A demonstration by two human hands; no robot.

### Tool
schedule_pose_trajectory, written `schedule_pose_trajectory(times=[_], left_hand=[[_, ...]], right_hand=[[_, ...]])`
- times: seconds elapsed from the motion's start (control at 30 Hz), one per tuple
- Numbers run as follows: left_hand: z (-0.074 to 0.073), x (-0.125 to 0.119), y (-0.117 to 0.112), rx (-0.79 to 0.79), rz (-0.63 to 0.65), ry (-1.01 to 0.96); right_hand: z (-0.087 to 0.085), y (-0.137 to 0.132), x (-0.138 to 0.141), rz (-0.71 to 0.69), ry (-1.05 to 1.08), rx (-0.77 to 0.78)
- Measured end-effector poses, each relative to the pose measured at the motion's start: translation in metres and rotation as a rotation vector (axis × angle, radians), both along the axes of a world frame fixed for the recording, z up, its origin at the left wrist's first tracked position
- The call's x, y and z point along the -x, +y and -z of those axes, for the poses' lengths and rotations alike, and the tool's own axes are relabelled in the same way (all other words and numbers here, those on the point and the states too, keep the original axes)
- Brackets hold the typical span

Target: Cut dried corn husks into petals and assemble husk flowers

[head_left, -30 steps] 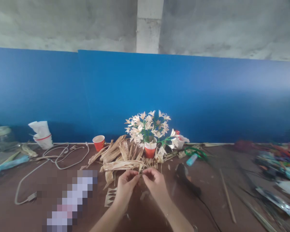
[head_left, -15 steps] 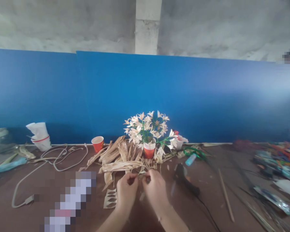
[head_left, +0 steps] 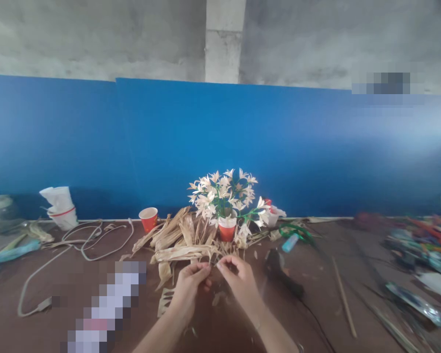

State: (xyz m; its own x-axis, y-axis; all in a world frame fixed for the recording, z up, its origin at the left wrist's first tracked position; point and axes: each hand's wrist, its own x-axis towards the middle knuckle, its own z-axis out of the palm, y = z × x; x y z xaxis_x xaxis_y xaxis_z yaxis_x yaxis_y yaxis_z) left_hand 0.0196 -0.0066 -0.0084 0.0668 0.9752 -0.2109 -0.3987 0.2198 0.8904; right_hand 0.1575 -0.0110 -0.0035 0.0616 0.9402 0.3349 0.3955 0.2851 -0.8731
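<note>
My left hand (head_left: pixel 193 284) and my right hand (head_left: pixel 238 279) meet nearly fingertip to fingertip just in front of the dried husks (head_left: pixel 185 252). Both are closed in a pinch; whatever lies between the fingers is too small to make out. Behind them, a red and white paper cup (head_left: pixel 227 230) holds a bunch of pale artificial flowers (head_left: pixel 224 189) on green stems. A pale sheet with leaf-shaped cut-outs (head_left: pixel 165 301) lies beside my left wrist, partly covered by it. Small pale scraps (head_left: pixel 216 298) are scattered on the table below my hands.
To the right lie a dark glue gun (head_left: pixel 284 274) with its cord, a light blue object (head_left: pixel 290 242), green wire (head_left: pixel 297 231) and a thin stick (head_left: pixel 344 296). Leftward are a red cup (head_left: pixel 148 219), white cables (head_left: pixel 84 245) and a white cup (head_left: pixel 63 216). A blue partition (head_left: pixel 169 142) stands behind.
My hands have turned and shifted slightly. The right hand's fingers now reach further toward the left fingertips, and the left wrist covers more of the cut-out sheet.
</note>
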Motion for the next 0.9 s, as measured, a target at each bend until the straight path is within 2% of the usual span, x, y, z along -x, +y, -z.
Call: schedule_pose_trajectory(times=[0.13,0.4,0.9], left_hand=[[-0.0002,-0.0002,-0.0008,0.030,0.050,-0.010],[0.0028,-0.0018,-0.0012,-0.005,0.038,0.053],[0.0054,-0.0035,-0.0007,0.017,0.037,0.057]], right_hand=[[-0.0020,-0.0015,-0.0053,-0.031,-0.055,-0.127],[0.0006,-0.0010,-0.0015,-0.020,-0.217,-0.360],[0.0027,0.0001,0.0006,0.063,-0.344,-0.454]])
